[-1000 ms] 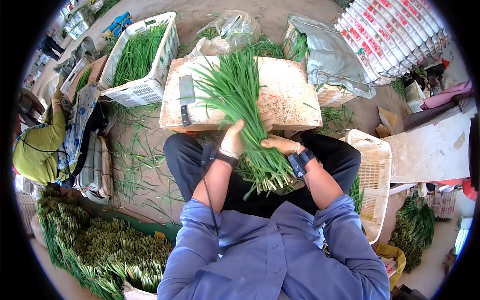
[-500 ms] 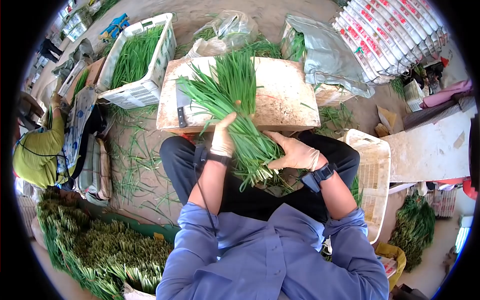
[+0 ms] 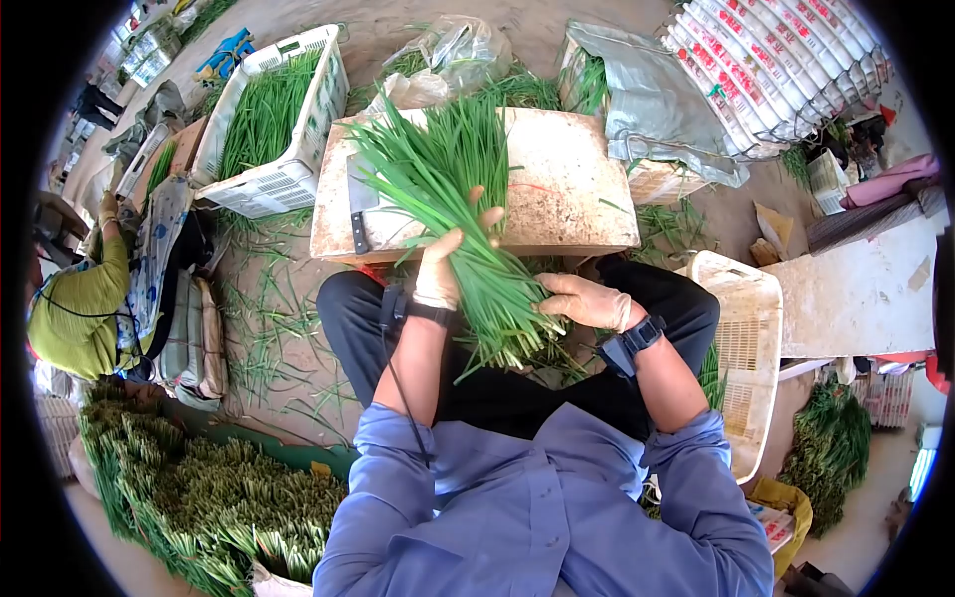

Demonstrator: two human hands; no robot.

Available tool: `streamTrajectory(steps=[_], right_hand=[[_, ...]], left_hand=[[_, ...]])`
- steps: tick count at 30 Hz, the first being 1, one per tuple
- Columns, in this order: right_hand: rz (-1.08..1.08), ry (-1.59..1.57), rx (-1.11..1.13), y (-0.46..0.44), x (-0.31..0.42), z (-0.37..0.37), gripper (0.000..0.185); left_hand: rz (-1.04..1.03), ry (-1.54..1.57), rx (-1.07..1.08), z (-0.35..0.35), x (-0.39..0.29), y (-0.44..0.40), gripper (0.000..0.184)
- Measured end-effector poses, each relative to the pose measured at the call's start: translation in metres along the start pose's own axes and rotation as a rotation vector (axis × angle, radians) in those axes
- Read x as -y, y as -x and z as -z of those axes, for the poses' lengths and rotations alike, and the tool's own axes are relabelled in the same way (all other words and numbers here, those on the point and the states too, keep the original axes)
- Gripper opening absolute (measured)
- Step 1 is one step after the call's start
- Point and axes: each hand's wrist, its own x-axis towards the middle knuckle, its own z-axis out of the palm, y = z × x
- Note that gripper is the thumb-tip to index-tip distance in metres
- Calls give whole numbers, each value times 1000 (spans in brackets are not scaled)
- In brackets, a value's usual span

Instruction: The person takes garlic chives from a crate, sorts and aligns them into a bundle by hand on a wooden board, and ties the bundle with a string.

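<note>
My left hand [image 3: 438, 274], in a pale glove, is wrapped round a bunch of garlic chives [image 3: 494, 284]. The bunch slants over my lap, its leaf tips up and left, cut white ends down. At its right side, my gloved right hand [image 3: 589, 301] pinches some stems near the lower part; its fingertips are partly hidden. More garlic chives [image 3: 482, 139] lie behind the bunch on a worn pale board [image 3: 577, 189]. On the board's left side rests a knife [image 3: 359, 231] with a black handle, its blade partly under the leaves.
A white crate [image 3: 310, 129] full of chives stands at back left. Near my right knee is another crate [image 3: 746, 348]. Bundled chives [image 3: 219, 497] are heaped at lower left. A co-worker [image 3: 85, 308] sits at far left. Stacked white boxes [image 3: 766, 75] stand at back right.
The bunch has tilted a little more upright, and fingers of my left hand now show on its far side. My right hand has gone from spread beside the stems to a pinch.
</note>
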Motion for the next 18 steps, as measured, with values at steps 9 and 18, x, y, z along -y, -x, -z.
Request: streamTrajectory(steps=[9, 18], right_hand=[[457, 345, -802, 27, 32, -19, 40], [602, 724, -551, 8, 25, -54, 11]], left_hand=[[-14, 25, -198, 14, -3, -12, 65], [-80, -16, -286, 13, -6, -12, 60]])
